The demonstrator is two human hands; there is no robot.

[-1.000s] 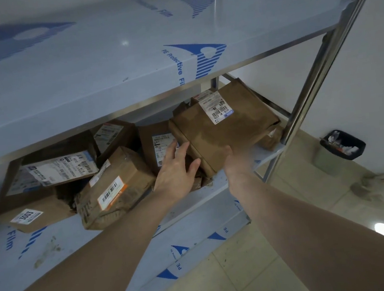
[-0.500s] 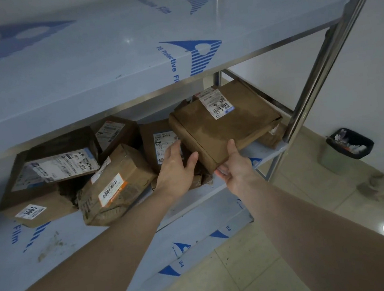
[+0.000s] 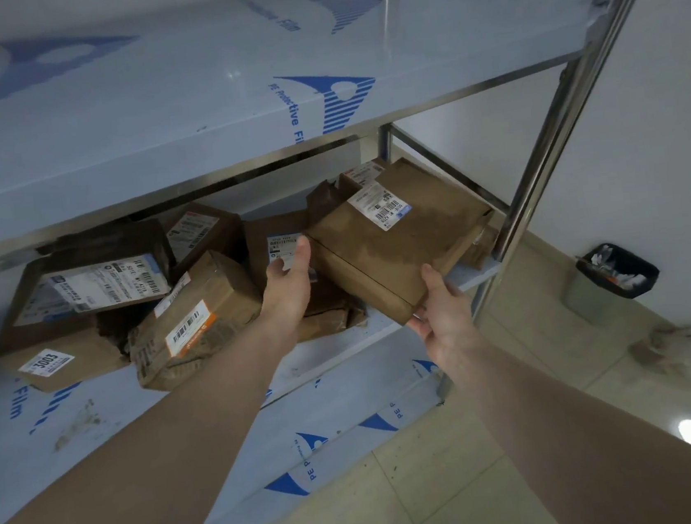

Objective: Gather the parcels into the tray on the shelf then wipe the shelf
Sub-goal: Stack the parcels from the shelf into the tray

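Observation:
A large flat brown parcel [image 3: 401, 238] with a white label is lifted and tilted at the right end of the middle shelf [image 3: 336, 349]. My right hand [image 3: 440, 311] grips its near corner, thumb on top and fingers underneath. My left hand [image 3: 290, 281] is at the parcel's left edge with its fingers behind that edge. Several other brown parcels lie in a heap on the shelf, among them one with an orange label [image 3: 195, 317] and one marked 3003 [image 3: 58, 363]. No tray is in view.
The upper shelf [image 3: 188, 107], covered in blue-printed protective film, overhangs the parcels. A steel upright post [image 3: 557, 130] stands right of the held parcel. A small bin [image 3: 612, 274] sits on the tiled floor at the right, with a crumpled cloth [image 3: 681, 348] nearby.
My right hand moved from under the parcel to a grip on its near corner. The parcel has come slightly toward me and my left hand has closed in on its left edge.

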